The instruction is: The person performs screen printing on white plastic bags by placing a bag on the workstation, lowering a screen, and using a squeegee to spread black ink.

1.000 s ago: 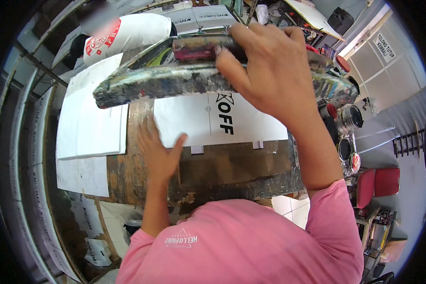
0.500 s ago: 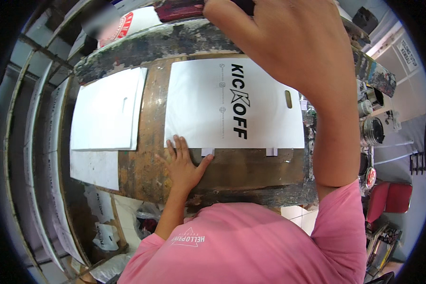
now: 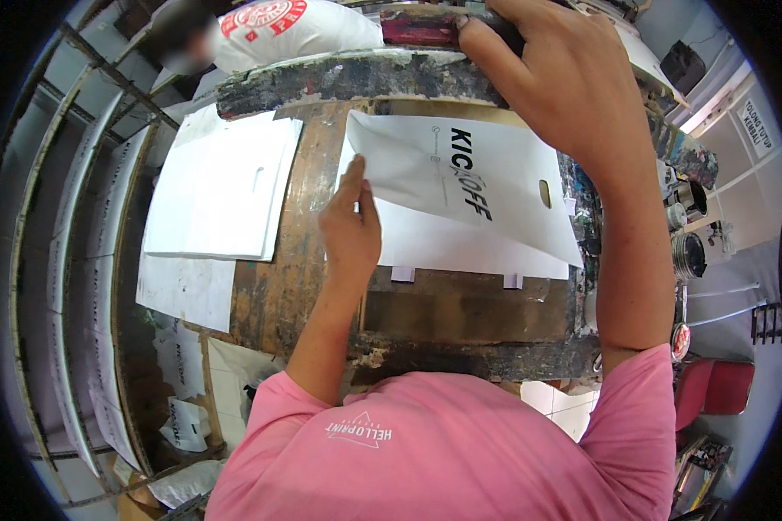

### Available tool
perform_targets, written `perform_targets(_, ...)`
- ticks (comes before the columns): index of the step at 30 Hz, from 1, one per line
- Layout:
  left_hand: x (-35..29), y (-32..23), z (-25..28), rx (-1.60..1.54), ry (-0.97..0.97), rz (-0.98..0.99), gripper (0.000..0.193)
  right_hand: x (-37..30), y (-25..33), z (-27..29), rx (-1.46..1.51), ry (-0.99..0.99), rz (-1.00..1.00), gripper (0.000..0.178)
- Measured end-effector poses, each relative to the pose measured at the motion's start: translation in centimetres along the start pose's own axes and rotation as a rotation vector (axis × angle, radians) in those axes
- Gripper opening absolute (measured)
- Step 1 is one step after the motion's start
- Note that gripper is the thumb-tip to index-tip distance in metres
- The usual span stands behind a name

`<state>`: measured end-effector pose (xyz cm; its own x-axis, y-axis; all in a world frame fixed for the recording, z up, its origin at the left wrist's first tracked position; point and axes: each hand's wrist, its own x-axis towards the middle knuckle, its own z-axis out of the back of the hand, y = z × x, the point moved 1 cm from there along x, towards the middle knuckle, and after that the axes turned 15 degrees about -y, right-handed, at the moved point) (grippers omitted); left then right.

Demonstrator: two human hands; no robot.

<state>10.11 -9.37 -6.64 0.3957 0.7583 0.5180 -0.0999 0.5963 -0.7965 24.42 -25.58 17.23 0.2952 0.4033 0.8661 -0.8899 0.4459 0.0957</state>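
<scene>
A white bag [image 3: 508, 161] with black lettering and a cut-out handle lies on the worktable, its left side lifted and buckled. At that raised edge is my left hand [image 3: 352, 217], fingers closed on the bag. More flat white material [image 3: 443, 243] shows underneath; whether it is a second bag I cannot tell. My right hand [image 3: 565, 74] is closed at the far side over a dark, ink-stained bar [image 3: 421, 28], partly hidden by the hand. Nearer than the bar runs a thick paint-crusted frame edge [image 3: 339, 82].
A stack of white bags [image 3: 213, 191] lies left on the stained wooden table [image 3: 300, 217]. Small pale tabs [image 3: 403, 273] sit along the bag's near edge. Rack shelves [image 3: 104, 252] stand left; jars [image 3: 688, 254] and a red chair [image 3: 717, 386] are right. A white printed bundle [image 3: 300, 33] lies beyond.
My left hand has gone from resting flat by the bag's near-left corner to gripping its left edge, which has come up. My right hand stays on the bar; the whole view has shifted.
</scene>
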Motion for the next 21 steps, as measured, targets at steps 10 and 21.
perform_targets(10,0.3,9.8,7.7,-0.061,-0.258,0.374,0.041,0.2,0.6,-0.7,-0.087,-0.076,-0.007,0.039)
perform_targets(21,12.6,26.3,21.8,0.315,-0.222,0.322,0.043,-1.3,-1.3,-0.9,-0.074,-0.021,0.124,0.043)
